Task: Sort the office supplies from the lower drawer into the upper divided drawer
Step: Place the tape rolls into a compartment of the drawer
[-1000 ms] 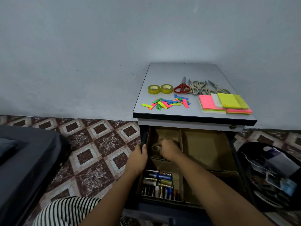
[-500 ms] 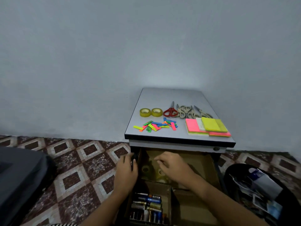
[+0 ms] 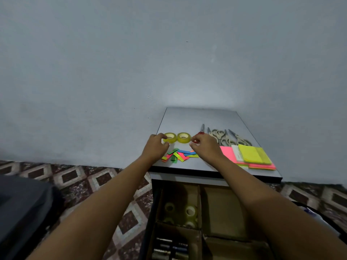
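Two yellow tape rolls (image 3: pixel 170 138) (image 3: pixel 184 138) lie flat on the grey cabinet top (image 3: pixel 201 117). My left hand (image 3: pixel 156 148) curls against the left roll's side. My right hand (image 3: pixel 206 147) has its fingertips between the right roll and the red scissors (image 3: pixel 201 129). Whether either hand grips anything is unclear. Coloured flags (image 3: pixel 178 156), grey scissors (image 3: pixel 225 136) and sticky note pads (image 3: pixel 251 155) also lie on the top. Below, the open divided drawer (image 3: pixel 200 205) holds several tape rolls (image 3: pixel 190 211) in its back-left compartment and batteries (image 3: pixel 169 248) in the front-left one.
A grey wall stands right behind the cabinet. A dark bag (image 3: pixel 20 212) sits on the patterned tile floor (image 3: pixel 84 181) at the left. A black bin (image 3: pixel 323 218) with papers is at the right. The drawer's right compartments show bare cardboard (image 3: pixel 221 209).
Both hands have left the drawer's back-left compartment and risen to the cabinet top, beside the two tape rolls. The camera has tilted upward.
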Demonstrator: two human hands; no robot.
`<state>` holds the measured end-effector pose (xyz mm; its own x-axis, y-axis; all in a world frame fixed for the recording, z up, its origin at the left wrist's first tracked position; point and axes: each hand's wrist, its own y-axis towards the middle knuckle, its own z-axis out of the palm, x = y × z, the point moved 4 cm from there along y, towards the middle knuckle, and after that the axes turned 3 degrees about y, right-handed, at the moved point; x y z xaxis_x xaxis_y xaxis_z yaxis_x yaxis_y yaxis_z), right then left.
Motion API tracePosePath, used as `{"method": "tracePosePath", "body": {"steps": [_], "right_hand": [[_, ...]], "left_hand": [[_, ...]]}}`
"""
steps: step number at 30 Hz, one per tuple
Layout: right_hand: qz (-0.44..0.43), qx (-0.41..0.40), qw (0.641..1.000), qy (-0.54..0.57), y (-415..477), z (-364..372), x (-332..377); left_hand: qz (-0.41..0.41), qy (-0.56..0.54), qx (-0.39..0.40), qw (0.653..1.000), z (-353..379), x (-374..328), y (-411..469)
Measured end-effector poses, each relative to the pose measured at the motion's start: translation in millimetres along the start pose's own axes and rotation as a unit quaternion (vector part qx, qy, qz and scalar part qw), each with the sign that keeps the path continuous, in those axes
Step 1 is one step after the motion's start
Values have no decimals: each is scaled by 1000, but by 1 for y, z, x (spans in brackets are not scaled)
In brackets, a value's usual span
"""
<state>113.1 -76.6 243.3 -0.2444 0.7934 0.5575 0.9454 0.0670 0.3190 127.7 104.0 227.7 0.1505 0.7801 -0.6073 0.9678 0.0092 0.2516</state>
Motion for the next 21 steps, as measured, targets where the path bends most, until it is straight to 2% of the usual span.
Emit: {"method": "tracePosePath", "body": {"steps": [6, 13, 21], "right_hand": [[1, 30, 992, -120, 35, 14, -5], [13, 130, 968, -214, 59, 37, -9], [14, 102, 971, -216, 66, 39, -9]], "left_hand": [[-8, 42, 56, 998, 12, 4, 33], [-19, 105, 112, 988, 26, 7, 56], [-4, 143, 86, 986, 25, 7, 57]]}}
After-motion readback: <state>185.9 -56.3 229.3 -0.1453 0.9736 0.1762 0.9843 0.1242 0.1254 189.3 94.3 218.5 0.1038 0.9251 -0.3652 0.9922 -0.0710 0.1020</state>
